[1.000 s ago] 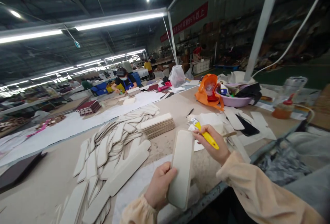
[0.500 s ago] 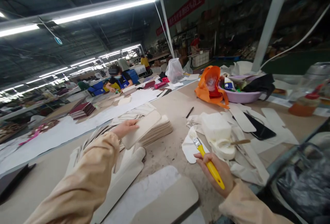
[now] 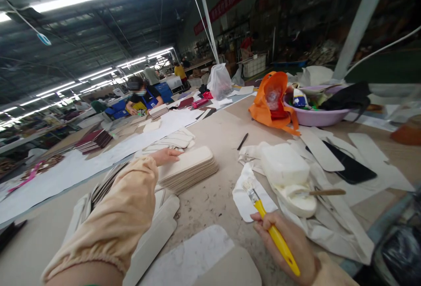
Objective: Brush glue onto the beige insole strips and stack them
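My left hand (image 3: 167,157) rests with fingers stretched out at the far-left edge of a stack of pale rounded panels (image 3: 189,169). Its fingertips touch the top panel, and part of the thumb is hidden. My right hand (image 3: 287,242) is wrapped round the yellow handle of a paintbrush (image 3: 274,233). Whitish paste coats the bristles, which sit over a small white scrap (image 3: 241,194). Right of the brush stands a white plastic tub (image 3: 284,163), with a paste-smeared opening (image 3: 297,196) in front and a brown stick (image 3: 327,192) across it.
Larger pale panels (image 3: 226,262) lie at the near edge. A dark pen (image 3: 242,141), an orange bag (image 3: 271,101), a lilac basin (image 3: 324,117) and a black phone (image 3: 351,165) are farther off. Across the table a person (image 3: 143,97) works beside maroon stacks (image 3: 94,140).
The panel that my left hand held tilted over the stack now lies flat on top of it. My right hand, still holding the paintbrush, appears slightly lower and farther right as the view shifts.
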`<move>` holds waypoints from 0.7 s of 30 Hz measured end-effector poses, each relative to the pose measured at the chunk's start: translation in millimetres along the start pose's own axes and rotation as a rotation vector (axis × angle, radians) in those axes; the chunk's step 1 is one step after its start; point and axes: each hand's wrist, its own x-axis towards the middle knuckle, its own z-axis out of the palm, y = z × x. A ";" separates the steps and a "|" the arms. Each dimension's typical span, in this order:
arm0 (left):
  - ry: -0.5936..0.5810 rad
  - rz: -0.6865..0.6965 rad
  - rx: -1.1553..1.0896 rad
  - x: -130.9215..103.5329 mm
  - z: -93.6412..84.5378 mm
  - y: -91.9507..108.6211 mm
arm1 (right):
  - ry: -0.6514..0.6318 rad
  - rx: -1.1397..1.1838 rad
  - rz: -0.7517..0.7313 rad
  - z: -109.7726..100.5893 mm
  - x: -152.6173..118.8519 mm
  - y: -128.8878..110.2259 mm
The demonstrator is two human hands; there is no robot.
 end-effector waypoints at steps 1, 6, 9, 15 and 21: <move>-0.014 -0.009 0.024 1.0 0.0 -3.5 | -0.010 -0.001 0.004 0.8 -0.8 0.9; -0.069 -0.065 0.149 1.8 3.4 -16.0 | -0.046 -0.005 0.008 3.4 -2.0 3.3; -0.001 -0.063 0.224 1.4 5.9 -16.1 | -0.026 -0.021 -0.022 4.0 0.6 3.5; 0.242 -0.013 0.325 -35.6 16.0 -1.3 | -0.006 -0.027 -0.024 -0.7 3.3 -4.7; 0.332 0.204 0.346 -164.4 62.6 3.7 | -0.034 -0.008 0.044 -9.6 0.6 -14.8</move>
